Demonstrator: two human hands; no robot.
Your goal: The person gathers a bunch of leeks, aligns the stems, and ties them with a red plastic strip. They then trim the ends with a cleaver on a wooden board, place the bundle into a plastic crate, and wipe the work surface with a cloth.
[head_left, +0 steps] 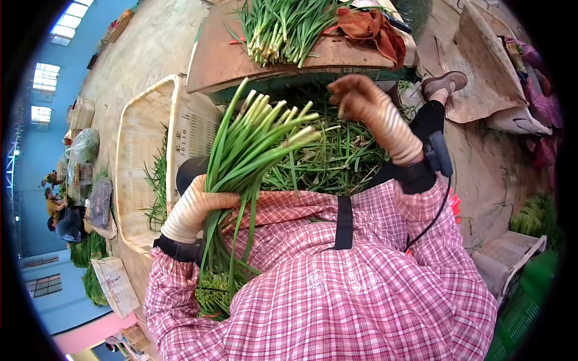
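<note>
My left hand (195,207), banded with pale tape, is closed around a bunch of garlic chives (256,138). Their pale stem ends point up and to the right, and the leaves hang down past my wrist. To the right, my right hand (364,108) is raised in the air over loose green trimmings (328,153). Its fingers are loosely bent, apart and slightly blurred, with nothing visible in them. Another pile of garlic chives (280,33) lies on the brown board (226,57) ahead of me, beside a rust-red cloth (376,36).
A white plastic crate (174,120) with some green leaves inside stands at my left. Under my left arm are more greens (214,295). A green crate (527,304) is at lower right. Other people (63,216) sit far off at the left.
</note>
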